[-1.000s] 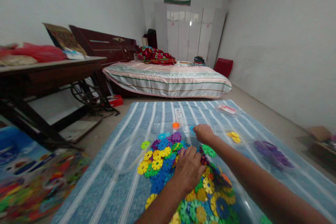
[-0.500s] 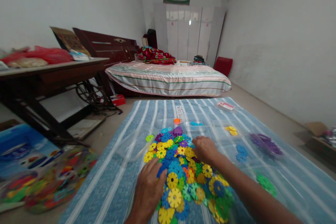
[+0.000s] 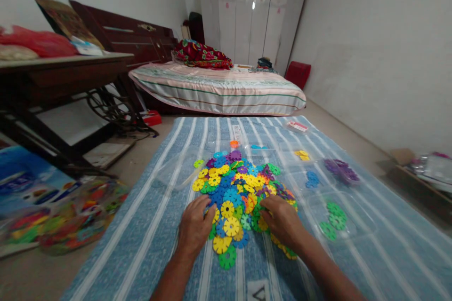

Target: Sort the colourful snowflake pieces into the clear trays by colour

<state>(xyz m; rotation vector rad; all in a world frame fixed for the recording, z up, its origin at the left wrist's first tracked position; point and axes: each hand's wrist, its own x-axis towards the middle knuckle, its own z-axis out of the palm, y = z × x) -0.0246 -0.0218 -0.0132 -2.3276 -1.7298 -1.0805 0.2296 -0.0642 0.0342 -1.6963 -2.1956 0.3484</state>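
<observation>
A heap of flat plastic snowflake discs (image 3: 240, 188) in yellow, blue, green, purple and orange lies on a blue striped mat (image 3: 148, 235). My left hand (image 3: 195, 226) rests palm down on the heap's near left edge, fingers curled over a few discs. My right hand (image 3: 282, 224) lies on the near right edge, fingers bent onto the discs. Whether either hand grips a disc is hidden under the fingers.
Clear trays to the right hold sorted discs: green (image 3: 332, 221), blue (image 3: 312, 178), purple (image 3: 341, 170), yellow (image 3: 302, 154). An empty clear tray (image 3: 176, 174) sits left of the heap. A toy box and bag (image 3: 52, 216) lie left, with a dark table (image 3: 63, 70) and a bed (image 3: 219, 89) beyond.
My right hand pulled back from the far side of the heap to its near right edge. My left hand slid to the near left edge. The view tilted down.
</observation>
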